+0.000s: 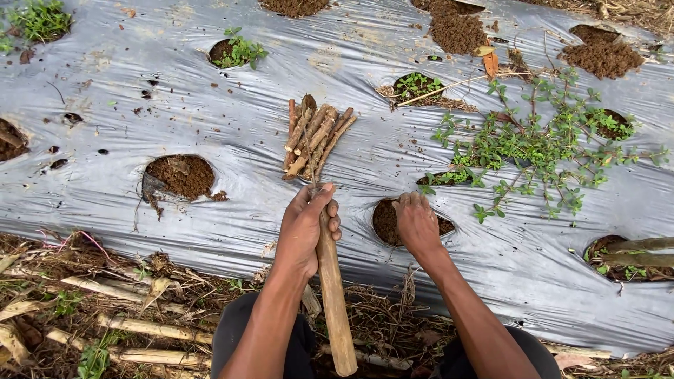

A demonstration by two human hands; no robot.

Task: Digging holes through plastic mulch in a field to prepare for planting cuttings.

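Observation:
My left hand grips a thick wooden stick that runs from my fist down toward my lap. Just beyond that hand a bundle of short brown stem cuttings lies on the silver plastic mulch sheet. My right hand reaches fingers-down into a round soil-filled hole cut in the sheet; its fingertips are pressed into the soil and I cannot see whether they hold anything.
More soil holes dot the sheet, one at the left, others with small green plants. A creeping leafy weed spreads at the right. Dry stalks and straw lie along the sheet's near edge.

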